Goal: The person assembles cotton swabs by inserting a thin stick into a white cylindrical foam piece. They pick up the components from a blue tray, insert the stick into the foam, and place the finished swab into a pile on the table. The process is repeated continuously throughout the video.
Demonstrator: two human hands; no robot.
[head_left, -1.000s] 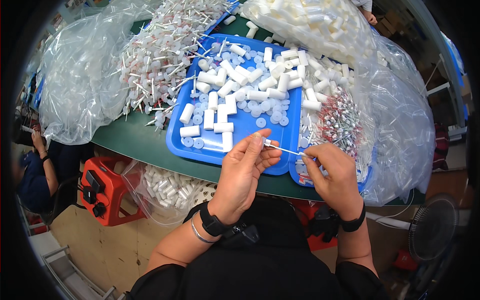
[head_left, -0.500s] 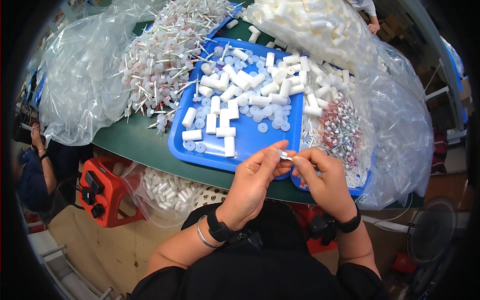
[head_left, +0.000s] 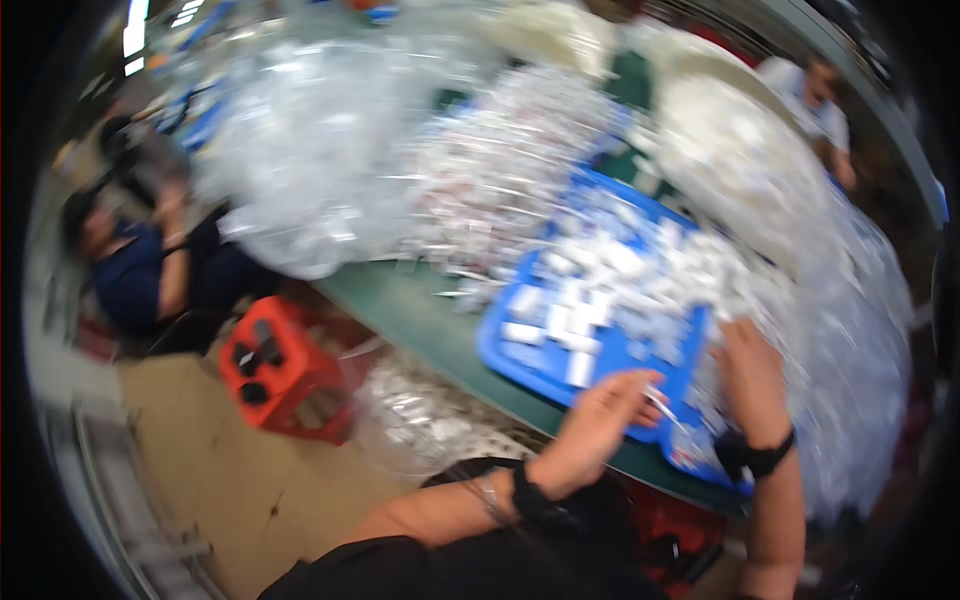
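Observation:
Near the front corner of the blue tray (head_left: 515, 372), my left hand (head_left: 605, 412) pinches a thin white stick-like part (head_left: 664, 407), its free end pointing right. My right hand (head_left: 748, 372) is over the pile of small white parts right of the tray; its fingers are smeared by motion, and what they touch cannot be made out. White cylinders (head_left: 580, 368) and pale translucent discs (head_left: 640, 348) lie loose in the tray. The whole picture is blurred.
A heap of white stick parts with discs (head_left: 510, 160) lies behind the tray on the green table (head_left: 400, 305). Clear plastic bags (head_left: 310, 150) flank it. A red stool (head_left: 285, 375) stands at left. Co-workers sit at far left (head_left: 130, 270) and stand at far right (head_left: 815, 105).
My hands have come apart; the right reached away to the parts pile while the left kept the stick part. The whole view has swung, shifting the tray and table to the right.

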